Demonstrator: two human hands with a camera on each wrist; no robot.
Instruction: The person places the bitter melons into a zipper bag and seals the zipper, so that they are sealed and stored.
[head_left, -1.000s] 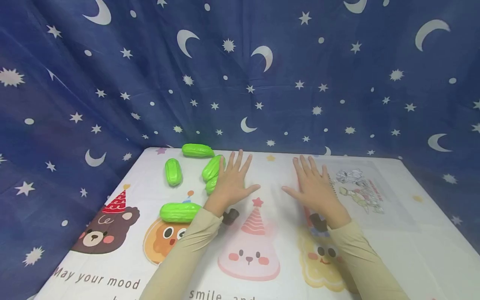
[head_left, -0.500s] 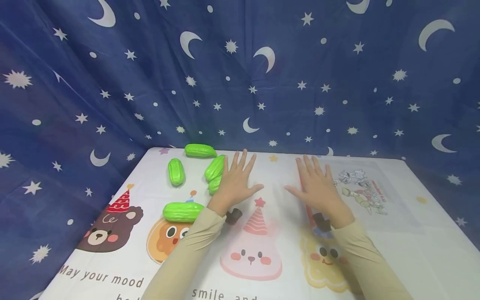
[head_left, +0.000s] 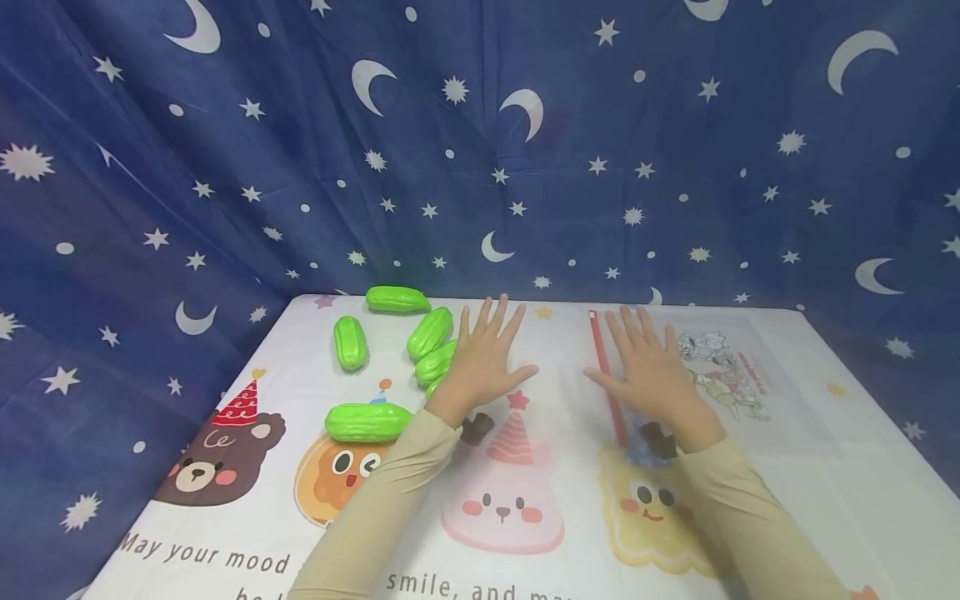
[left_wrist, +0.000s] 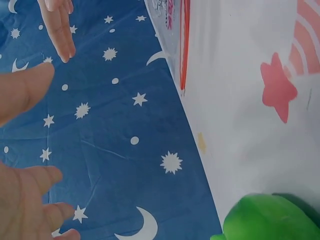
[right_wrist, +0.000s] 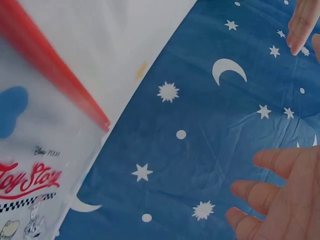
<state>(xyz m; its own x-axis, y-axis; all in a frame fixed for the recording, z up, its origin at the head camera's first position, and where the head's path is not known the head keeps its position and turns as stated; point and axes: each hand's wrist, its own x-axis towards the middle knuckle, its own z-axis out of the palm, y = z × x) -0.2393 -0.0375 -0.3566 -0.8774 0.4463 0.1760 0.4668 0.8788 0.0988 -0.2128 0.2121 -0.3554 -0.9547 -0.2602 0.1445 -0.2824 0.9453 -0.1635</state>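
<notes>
Head view shows a white tablecloth printed with cartoon characters (head_left: 862, 517), backed by a dark-blue fabric curtain with white moons and stars (head_left: 570, 50). Over the tablecloth, the left hand (head_left: 483, 362) and right hand (head_left: 654, 375) spread straight fingers — the left near glossy green ridged gourds (head_left: 431, 333), the right by a clear, red-edged printed pouch (head_left: 727, 379), all lying on it.

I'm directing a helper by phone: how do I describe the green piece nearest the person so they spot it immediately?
On the white tablecloth, find the printed round orange face, just right of the brown bear. The ridged green piece lies crosswise over the top of that face. The other green pieces all lie farther back, and none of them overlaps the face.
</notes>
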